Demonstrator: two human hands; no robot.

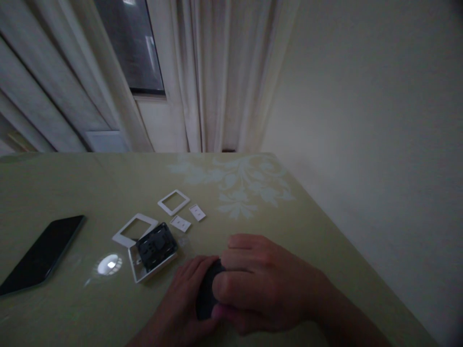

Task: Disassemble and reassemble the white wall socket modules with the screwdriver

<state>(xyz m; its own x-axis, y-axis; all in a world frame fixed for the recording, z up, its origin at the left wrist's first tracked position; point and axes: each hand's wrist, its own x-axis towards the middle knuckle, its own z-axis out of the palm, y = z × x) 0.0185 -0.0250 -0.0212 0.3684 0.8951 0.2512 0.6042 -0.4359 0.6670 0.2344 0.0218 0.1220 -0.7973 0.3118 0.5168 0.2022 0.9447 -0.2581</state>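
Both hands meet low in the middle of the view over a yellow-green table [296,226]. My right hand [260,279] is curled over a small black object [208,294], fingers wrapped round it. My left hand [184,299] comes up from below and grips the same black object from the left side. Just left of the hands lies a taken-apart wall switch: a black module in a white base [154,250]. Past it lie a larger white frame [134,229], a smaller white frame [173,202] and two small white rocker caps [181,223] [197,212].
A dark phone [43,253] lies face up at the left of the table. A bright lamp reflection [108,264] shows on the tabletop near the switch base. Curtains [217,72] and a dark window [130,43] stand behind; a plain wall [379,120] runs along the right edge.
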